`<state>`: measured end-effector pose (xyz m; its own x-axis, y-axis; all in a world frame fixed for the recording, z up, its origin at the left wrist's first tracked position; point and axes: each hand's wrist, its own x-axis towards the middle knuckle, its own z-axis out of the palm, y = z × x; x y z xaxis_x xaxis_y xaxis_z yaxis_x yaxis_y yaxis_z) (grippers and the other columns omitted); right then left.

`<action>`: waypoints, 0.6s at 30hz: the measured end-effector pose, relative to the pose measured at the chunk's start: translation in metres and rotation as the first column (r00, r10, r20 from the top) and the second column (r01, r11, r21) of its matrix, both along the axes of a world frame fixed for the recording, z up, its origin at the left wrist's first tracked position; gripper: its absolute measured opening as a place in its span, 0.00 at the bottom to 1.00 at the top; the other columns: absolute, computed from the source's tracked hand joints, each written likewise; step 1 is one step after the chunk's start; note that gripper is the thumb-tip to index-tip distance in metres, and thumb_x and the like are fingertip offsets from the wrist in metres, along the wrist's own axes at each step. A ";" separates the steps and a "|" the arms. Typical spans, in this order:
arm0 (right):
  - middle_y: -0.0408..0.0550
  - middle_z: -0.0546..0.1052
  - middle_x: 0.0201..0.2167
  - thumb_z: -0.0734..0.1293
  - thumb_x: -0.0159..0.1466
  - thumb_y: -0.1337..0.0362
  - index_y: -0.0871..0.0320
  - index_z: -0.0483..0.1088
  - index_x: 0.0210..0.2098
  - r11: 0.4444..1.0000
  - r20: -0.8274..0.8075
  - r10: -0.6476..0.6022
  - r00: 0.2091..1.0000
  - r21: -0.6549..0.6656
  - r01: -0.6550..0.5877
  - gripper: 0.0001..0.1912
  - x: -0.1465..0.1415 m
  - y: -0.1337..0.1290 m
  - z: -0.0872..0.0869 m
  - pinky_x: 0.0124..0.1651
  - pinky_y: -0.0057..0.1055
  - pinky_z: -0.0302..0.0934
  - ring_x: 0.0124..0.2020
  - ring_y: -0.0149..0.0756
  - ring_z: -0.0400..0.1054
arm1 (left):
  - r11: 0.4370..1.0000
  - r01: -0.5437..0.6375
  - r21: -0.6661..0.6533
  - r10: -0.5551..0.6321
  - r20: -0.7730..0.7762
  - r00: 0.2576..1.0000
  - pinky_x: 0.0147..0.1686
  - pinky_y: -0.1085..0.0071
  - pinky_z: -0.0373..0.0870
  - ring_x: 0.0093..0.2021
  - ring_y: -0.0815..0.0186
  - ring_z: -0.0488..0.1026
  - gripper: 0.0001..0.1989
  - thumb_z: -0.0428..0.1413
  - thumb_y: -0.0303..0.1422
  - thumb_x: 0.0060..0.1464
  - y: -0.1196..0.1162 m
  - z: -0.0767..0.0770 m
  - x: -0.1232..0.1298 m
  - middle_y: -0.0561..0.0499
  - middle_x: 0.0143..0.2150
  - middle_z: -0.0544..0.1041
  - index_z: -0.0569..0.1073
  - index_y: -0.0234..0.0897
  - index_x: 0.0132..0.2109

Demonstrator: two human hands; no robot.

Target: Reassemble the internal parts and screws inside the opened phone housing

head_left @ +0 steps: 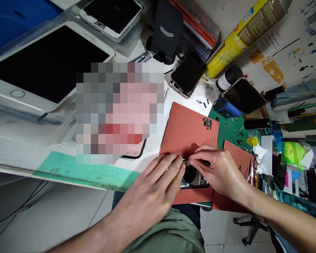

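An opened phone [191,177] lies on a reddish-brown work mat, its inside parts exposed and a dark rim along its near edge. My left hand [160,181] grips the phone from the left, fingers curled over it and tips pressed near its far edge. From the right, my right hand [218,167] reaches in, thumb and index finger pinched together at that same edge. Whatever sits in the pinch is too small and too covered to name. My fingers hide much of the phone's left and far sides.
A small phone part [207,123] rests on the mat [189,119]. Farther back stand a black phone [189,74], a phone stand [166,31] and a yellow spray can [242,33]. A white tablet [52,63] is at left; tweezers [251,172] lie at right.
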<state>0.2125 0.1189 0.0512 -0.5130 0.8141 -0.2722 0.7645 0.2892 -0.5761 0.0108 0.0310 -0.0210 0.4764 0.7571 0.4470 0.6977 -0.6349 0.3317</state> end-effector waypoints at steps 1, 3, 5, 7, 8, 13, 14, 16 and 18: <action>0.44 0.81 0.33 0.68 0.70 0.74 0.55 0.83 0.36 1.000 0.005 0.002 1.000 -0.001 -0.002 0.12 0.000 0.000 0.000 0.37 0.30 0.65 0.33 0.32 0.73 | 1.000 0.004 -0.004 -0.004 0.003 1.000 0.63 0.45 0.71 0.64 0.42 0.73 0.20 0.53 0.20 0.66 0.000 0.000 0.000 0.30 0.62 0.78 0.77 0.22 0.62; 0.44 0.81 0.34 0.67 0.70 0.74 0.55 0.83 0.36 1.000 0.007 0.005 1.000 -0.014 -0.005 0.13 0.000 0.001 0.001 0.37 0.31 0.65 0.33 0.32 0.73 | 1.000 0.007 -0.018 -0.007 0.003 1.000 0.62 0.45 0.72 0.64 0.42 0.73 0.20 0.53 0.20 0.66 0.000 0.000 -0.001 0.30 0.62 0.79 0.77 0.22 0.62; 0.43 0.82 0.34 0.67 0.70 0.74 0.54 0.83 0.36 0.999 0.000 -0.017 1.000 -0.048 0.017 0.13 -0.001 0.002 0.001 0.37 0.31 0.65 0.32 0.32 0.73 | 0.999 0.007 -0.031 -0.007 0.007 1.000 0.61 0.45 0.73 0.63 0.41 0.74 0.19 0.54 0.19 0.65 0.000 0.001 -0.001 0.30 0.62 0.78 0.77 0.22 0.61; 0.43 0.82 0.33 0.68 0.70 0.72 0.54 0.83 0.36 0.994 -0.006 -0.067 0.998 -0.082 0.066 0.12 -0.001 0.003 0.000 0.36 0.31 0.66 0.32 0.32 0.73 | 0.999 0.005 -0.033 -0.005 0.016 1.000 0.60 0.44 0.73 0.63 0.40 0.74 0.19 0.55 0.19 0.65 0.000 0.002 -0.001 0.29 0.62 0.78 0.77 0.21 0.61; 0.43 0.82 0.33 0.68 0.70 0.71 0.53 0.83 0.36 0.991 -0.006 -0.094 0.996 -0.095 0.093 0.11 -0.002 0.004 -0.001 0.36 0.31 0.66 0.32 0.32 0.74 | 1.000 0.007 -0.031 -0.006 0.017 1.000 0.60 0.44 0.73 0.63 0.40 0.74 0.19 0.55 0.19 0.65 0.000 0.001 -0.001 0.28 0.62 0.78 0.77 0.20 0.60; 0.44 0.82 0.33 0.70 0.69 0.68 0.53 0.83 0.36 0.981 -0.019 -0.146 0.989 -0.135 0.142 0.09 -0.003 0.005 -0.004 0.36 0.32 0.67 0.32 0.34 0.74 | 0.999 0.004 -0.033 -0.004 0.016 1.000 0.60 0.45 0.73 0.63 0.41 0.74 0.19 0.56 0.20 0.64 0.000 0.000 0.000 0.28 0.62 0.78 0.78 0.21 0.60; 0.44 0.82 0.33 0.70 0.69 0.68 0.52 0.83 0.36 0.980 -0.022 -0.148 0.989 -0.140 0.143 0.09 -0.003 0.005 -0.004 0.36 0.32 0.68 0.33 0.34 0.75 | 0.999 0.004 -0.036 -0.004 0.018 1.000 0.60 0.44 0.74 0.63 0.41 0.74 0.19 0.56 0.20 0.64 0.000 0.000 0.000 0.28 0.62 0.78 0.78 0.21 0.60; 0.44 0.82 0.34 0.71 0.69 0.68 0.52 0.83 0.36 0.979 -0.030 -0.152 0.988 -0.143 0.147 0.08 -0.003 0.006 -0.005 0.37 0.33 0.68 0.33 0.34 0.75 | 0.999 0.007 -0.033 -0.006 0.018 1.000 0.60 0.44 0.74 0.63 0.40 0.73 0.19 0.57 0.20 0.64 0.000 0.000 0.000 0.28 0.62 0.78 0.78 0.21 0.60; 0.43 0.82 0.34 0.71 0.68 0.68 0.52 0.83 0.36 0.979 -0.029 -0.151 0.988 -0.142 0.146 0.08 -0.002 0.006 -0.005 0.37 0.32 0.68 0.33 0.33 0.74 | 0.999 0.004 -0.035 -0.003 0.009 1.000 0.61 0.44 0.74 0.63 0.40 0.73 0.19 0.56 0.21 0.64 0.000 0.000 0.000 0.29 0.62 0.78 0.78 0.22 0.61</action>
